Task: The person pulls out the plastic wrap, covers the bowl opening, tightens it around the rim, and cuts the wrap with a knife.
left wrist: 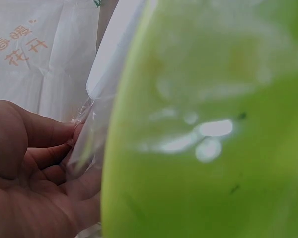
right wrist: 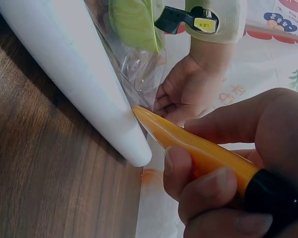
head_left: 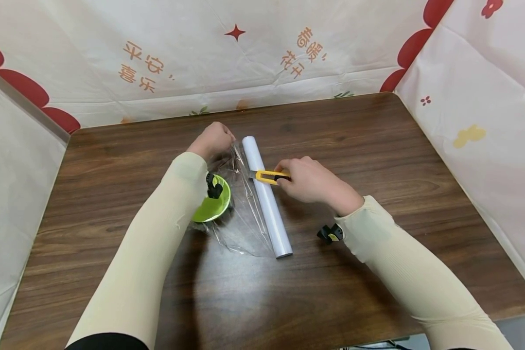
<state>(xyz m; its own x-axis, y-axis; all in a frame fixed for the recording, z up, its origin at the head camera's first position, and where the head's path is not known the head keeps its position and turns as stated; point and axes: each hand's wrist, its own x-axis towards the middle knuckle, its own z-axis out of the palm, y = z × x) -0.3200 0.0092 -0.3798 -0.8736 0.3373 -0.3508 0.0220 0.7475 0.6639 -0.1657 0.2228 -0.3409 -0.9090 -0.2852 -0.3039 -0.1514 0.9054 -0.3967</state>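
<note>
My right hand (head_left: pixel 308 180) grips a yellow utility knife (head_left: pixel 269 177) with a black end, its blade out and lying at the edge of a white roll (head_left: pixel 267 204). Clear plastic film (head_left: pixel 247 228) spreads from the roll's left side and passes over a green bowl (head_left: pixel 214 206). At the film's far edge, my left hand (head_left: pixel 214 140) pinches the film between thumb and forefinger, as the left wrist view shows at the fingertips (left wrist: pixel 72 131). My left forearm hides part of the bowl. In the right wrist view the knife (right wrist: pixel 198 144) points toward the roll (right wrist: pixel 84 74).
The brown wooden table (head_left: pixel 376 272) carries these things near its middle. A printed white cloth (head_left: pixel 227 63) hangs along the back edge, and another white sheet (head_left: pixel 477 121) along the right. Small black wrist cameras (head_left: pixel 330 234) stick out from the sleeves.
</note>
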